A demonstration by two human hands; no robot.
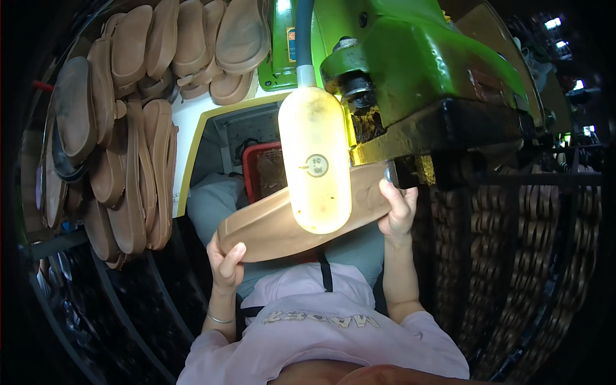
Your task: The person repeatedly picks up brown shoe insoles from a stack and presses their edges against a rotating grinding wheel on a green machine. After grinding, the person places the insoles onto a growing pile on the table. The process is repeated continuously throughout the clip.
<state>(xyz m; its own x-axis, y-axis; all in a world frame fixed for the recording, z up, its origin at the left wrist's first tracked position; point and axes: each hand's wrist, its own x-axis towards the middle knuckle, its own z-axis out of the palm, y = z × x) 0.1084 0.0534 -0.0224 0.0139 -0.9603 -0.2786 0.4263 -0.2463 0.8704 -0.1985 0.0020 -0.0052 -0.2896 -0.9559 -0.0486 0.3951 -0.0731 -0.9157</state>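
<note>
A brown shoe sole (269, 226) is stretched between my two hands, tilted so its right end sits higher. My left hand (226, 262) grips its left end, thumb on top. At the other end my right hand (398, 208) pinches the sole close under the dark metal head of a green machine (443, 70). A glowing oval lamp (314, 160) on a grey flexible neck hangs in front of the sole and hides its middle. Whether the sole's right end touches the machine, I cannot tell.
Several brown soles (131, 54) are heaped on the white, yellow-edged table (191, 128) at the left. A red bin (253, 168) stands below the table opening. Racks with rows of brown soles (494, 256) fill the right side. Dark rails run at the lower left.
</note>
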